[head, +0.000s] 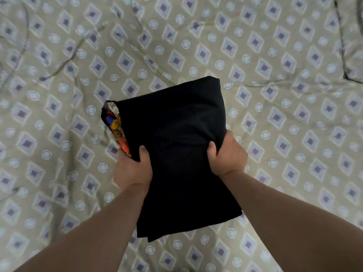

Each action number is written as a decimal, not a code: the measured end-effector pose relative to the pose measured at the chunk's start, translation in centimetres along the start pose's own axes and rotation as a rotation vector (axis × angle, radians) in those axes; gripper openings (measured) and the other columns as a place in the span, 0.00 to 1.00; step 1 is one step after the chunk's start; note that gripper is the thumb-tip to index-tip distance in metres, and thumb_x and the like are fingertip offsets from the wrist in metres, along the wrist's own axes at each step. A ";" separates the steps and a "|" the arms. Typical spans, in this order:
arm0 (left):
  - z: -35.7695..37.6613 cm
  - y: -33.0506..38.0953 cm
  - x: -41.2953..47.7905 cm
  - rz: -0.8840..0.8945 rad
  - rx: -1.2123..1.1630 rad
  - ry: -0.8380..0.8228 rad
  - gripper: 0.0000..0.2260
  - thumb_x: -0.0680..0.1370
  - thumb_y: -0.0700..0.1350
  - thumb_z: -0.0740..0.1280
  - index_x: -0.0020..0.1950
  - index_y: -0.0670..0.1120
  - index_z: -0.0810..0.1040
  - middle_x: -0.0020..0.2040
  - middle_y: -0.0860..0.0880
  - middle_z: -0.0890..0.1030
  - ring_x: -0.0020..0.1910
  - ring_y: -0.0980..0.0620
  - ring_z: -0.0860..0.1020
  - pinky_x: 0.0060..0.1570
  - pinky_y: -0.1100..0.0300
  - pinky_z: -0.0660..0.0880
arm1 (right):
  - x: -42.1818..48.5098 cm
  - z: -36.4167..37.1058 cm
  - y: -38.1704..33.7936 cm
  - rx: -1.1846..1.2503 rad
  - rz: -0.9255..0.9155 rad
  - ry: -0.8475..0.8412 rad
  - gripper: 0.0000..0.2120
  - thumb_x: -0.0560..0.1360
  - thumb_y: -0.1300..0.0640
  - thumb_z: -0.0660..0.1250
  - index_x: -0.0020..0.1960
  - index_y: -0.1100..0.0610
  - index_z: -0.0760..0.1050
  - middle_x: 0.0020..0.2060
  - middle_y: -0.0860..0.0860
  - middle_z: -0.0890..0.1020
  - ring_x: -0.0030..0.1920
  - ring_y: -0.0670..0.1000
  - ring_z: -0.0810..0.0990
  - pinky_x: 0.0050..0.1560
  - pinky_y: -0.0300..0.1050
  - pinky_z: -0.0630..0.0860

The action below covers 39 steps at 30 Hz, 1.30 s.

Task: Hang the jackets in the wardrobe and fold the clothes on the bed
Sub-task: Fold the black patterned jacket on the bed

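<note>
Garment (pixel 176 144), black and folded into a rectangle, is being held over the bed by two bare hands. The left hand (pixel 133 169) is gripping its left edge, thumb lying on top, fingers hidden beneath. The right hand (pixel 227 156) is gripping its right edge likewise. A strip of multicoloured print (pixel 117 130) is showing along the left edge, just beyond the left thumb. A creased tan bedsheet (pixel 275 114), patterned with diamonds and circles, is filling the view beneath; whether the cloth is touching it cannot be told. Count: one garment, two hands, one sheet.
</note>
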<state>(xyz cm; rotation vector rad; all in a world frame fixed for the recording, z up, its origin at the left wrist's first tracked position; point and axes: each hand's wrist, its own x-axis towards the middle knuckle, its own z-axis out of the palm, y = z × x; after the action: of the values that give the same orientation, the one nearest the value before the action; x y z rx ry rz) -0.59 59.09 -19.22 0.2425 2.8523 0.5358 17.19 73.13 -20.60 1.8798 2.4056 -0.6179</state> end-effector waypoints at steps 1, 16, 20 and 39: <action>0.0 -0.1 0.1 0.003 -0.002 0.001 0.29 0.73 0.62 0.56 0.60 0.39 0.71 0.46 0.34 0.81 0.46 0.32 0.79 0.44 0.50 0.66 | 0.0 -0.1 -0.1 -0.006 0.002 -0.007 0.28 0.71 0.38 0.51 0.61 0.57 0.68 0.35 0.48 0.72 0.32 0.54 0.70 0.35 0.46 0.64; 0.7 -0.2 -2.6 -0.181 -0.245 0.075 0.16 0.71 0.65 0.64 0.46 0.54 0.66 0.39 0.60 0.72 0.36 0.60 0.73 0.37 0.66 0.66 | 0.1 0.3 0.4 0.071 -0.027 0.024 0.31 0.69 0.36 0.49 0.59 0.57 0.70 0.31 0.44 0.69 0.31 0.53 0.70 0.33 0.45 0.64; 0.8 0.0 -3.2 -0.060 -0.155 0.114 0.21 0.75 0.59 0.63 0.53 0.42 0.71 0.43 0.50 0.75 0.45 0.41 0.76 0.46 0.49 0.71 | -0.1 0.4 0.8 0.146 -0.045 0.037 0.20 0.69 0.36 0.50 0.50 0.50 0.64 0.31 0.40 0.68 0.29 0.48 0.68 0.30 0.41 0.59; 2.9 0.4 -2.0 -0.016 0.077 0.192 0.22 0.76 0.57 0.60 0.52 0.37 0.73 0.47 0.35 0.78 0.48 0.34 0.76 0.46 0.44 0.69 | 0.2 0.2 0.6 0.194 -0.111 0.037 0.18 0.67 0.35 0.49 0.46 0.47 0.59 0.32 0.42 0.70 0.30 0.47 0.67 0.33 0.45 0.62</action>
<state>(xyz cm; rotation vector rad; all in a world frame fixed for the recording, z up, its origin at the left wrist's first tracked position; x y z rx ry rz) 2.15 60.07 -21.29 0.1905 3.0621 0.4703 17.66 73.35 -20.99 1.8481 2.5724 -0.8603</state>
